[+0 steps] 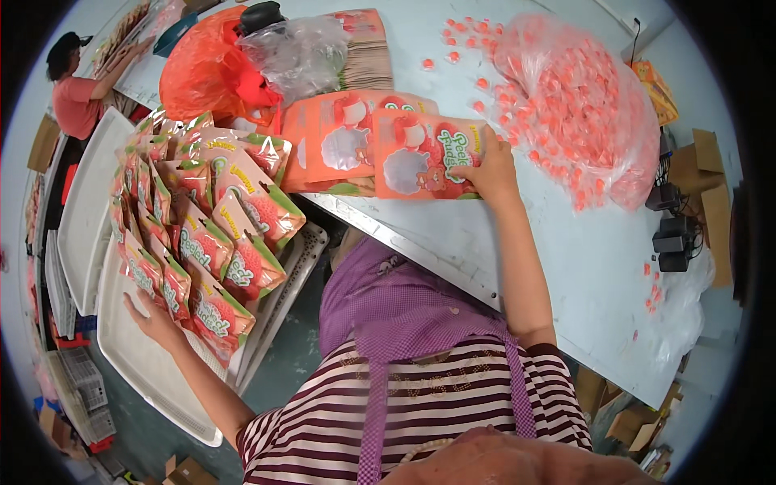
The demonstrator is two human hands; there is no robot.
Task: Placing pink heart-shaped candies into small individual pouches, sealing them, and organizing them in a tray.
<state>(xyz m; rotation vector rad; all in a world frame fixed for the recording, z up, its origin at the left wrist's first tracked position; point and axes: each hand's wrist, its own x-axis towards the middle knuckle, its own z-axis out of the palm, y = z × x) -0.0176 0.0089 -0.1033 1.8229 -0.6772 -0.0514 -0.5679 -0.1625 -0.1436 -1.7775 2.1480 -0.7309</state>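
Note:
My right hand (493, 171) grips the right edge of a flat red candy pouch (408, 166) with a round clear window, thumb across its front. More flat pouches (343, 129) lie fanned out to its left on the table. Down at the left, my left hand (153, 321) has its fingers spread beside the nearest of several plump, filled pouches (214, 315); whether it touches them I cannot tell. Those filled pouches stand in rows in a white plastic tray (149, 380).
A large clear bag (582, 105) spills small red wrapped candies (482, 83) over the pale table (598, 299). An orange plastic bag (198, 77), a crumpled clear bag (299, 56) and a pouch stack (368, 61) lie at the back. Another person (77, 97) works far left.

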